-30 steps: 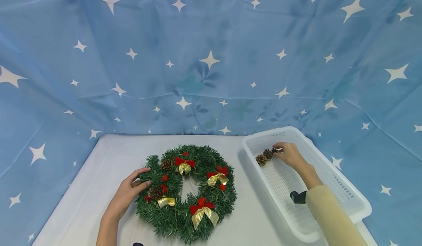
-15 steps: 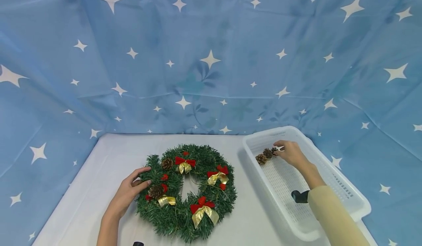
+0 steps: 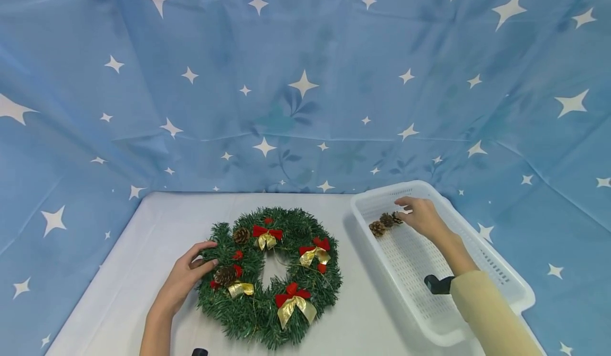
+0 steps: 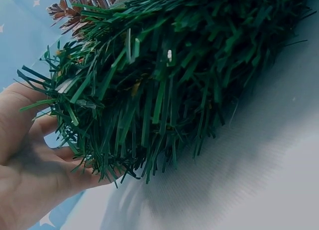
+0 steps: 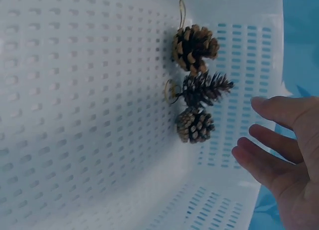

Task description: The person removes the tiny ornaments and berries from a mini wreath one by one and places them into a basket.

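A green tinsel wreath [image 3: 329, 284] with red and gold bows lies flat on the table. My left hand [image 3: 183, 276] holds its left outer edge, beside a pine cone [image 3: 225, 276] fixed there. In the left wrist view, thumb and fingers [image 4: 30, 120] curve about the green tips, some fingertips hidden under them. Over the far end of a white basket [image 3: 406, 313] hovers my right hand [image 3: 422, 219], fingers parted and holding nothing. Three pine cones sit in a row below it: a large one [image 5: 194, 48] with a gold loop, a darker middle one [image 5: 204, 89] and a smaller one [image 5: 195, 126].
The white-covered table [image 3: 119, 303] ends at a blue star-printed backdrop [image 3: 305, 112]. The basket's raised walls stand around the right hand and cones. A second pine cone [image 3: 241, 235] sits at the wreath's upper left.
My right hand has let go of the darkest pine cone and lifted slightly up and away; that cone now rests in the basket by the others. The left hand and wreath stay put.
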